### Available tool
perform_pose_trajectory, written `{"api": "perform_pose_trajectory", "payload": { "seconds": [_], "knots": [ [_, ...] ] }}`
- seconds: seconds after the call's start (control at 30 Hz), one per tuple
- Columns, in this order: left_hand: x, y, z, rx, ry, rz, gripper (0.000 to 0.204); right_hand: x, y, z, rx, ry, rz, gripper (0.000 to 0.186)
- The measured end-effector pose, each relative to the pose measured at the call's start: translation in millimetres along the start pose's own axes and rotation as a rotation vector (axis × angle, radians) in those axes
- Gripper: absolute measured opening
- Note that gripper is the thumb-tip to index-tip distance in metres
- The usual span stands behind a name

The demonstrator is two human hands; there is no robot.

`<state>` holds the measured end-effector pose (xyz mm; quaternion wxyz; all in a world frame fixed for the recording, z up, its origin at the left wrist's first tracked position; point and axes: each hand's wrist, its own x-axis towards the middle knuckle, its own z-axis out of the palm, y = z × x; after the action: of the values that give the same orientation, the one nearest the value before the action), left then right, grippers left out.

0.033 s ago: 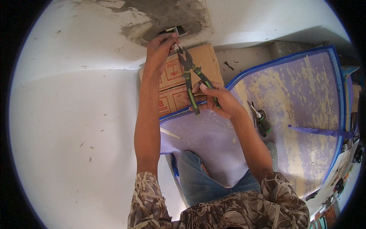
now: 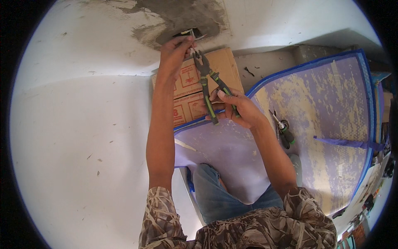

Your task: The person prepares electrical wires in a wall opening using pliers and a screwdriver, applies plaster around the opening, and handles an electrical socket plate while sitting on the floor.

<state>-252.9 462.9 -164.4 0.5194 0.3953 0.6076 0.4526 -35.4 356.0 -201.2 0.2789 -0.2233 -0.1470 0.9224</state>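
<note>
My left hand [image 2: 172, 57] is raised to a dark hole in the wall, its fingers pinched on a thin wire. Other light-coloured wire ends [image 2: 200, 37] stick out of the hole beside the fingertips. Black and green combination pliers [image 2: 202, 69] are in my right hand [image 2: 247, 111], with the fingers around their spread handles. The plier jaws are apart and sit just below the pinched fingers, close to the wire. Whether they touch it I cannot tell.
Behind the pliers lies a cardboard box [image 2: 227, 68] with red print. A purple, blue-edged mat [image 2: 265, 166] with worn patches spreads under my legs. On it, right of my forearm, rest a screwdriver [image 2: 287, 133] and another dark-handled tool. Grey plaster [image 2: 182, 16] surrounds the hole.
</note>
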Motion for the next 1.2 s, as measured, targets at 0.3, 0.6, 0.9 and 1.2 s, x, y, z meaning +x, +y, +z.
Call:
{"api": "perform_pose_trajectory", "payload": {
  "seconds": [0.3,0.6,0.9,1.2],
  "knots": [
    [-1.4,1.1,1.8,-0.025,-0.011,-0.014,0.019,0.2,-0.3,7.7,0.152,-0.117,-0.038,0.025],
    [5.3,-2.0,11.8,0.052,0.060,0.049,0.017,-6.1,23.0,29.4,-0.533,0.286,-0.285,0.019],
    [3.1,4.4,22.1,0.006,0.066,0.036,0.019,-11.8,24.2,17.6,0.566,-0.101,-0.007,0.029],
    [3.1,-0.8,3.7,0.205,0.043,0.053,0.020,-156.2,148.6,-61.8,-0.479,0.192,0.313,0.036]
  ]
}}
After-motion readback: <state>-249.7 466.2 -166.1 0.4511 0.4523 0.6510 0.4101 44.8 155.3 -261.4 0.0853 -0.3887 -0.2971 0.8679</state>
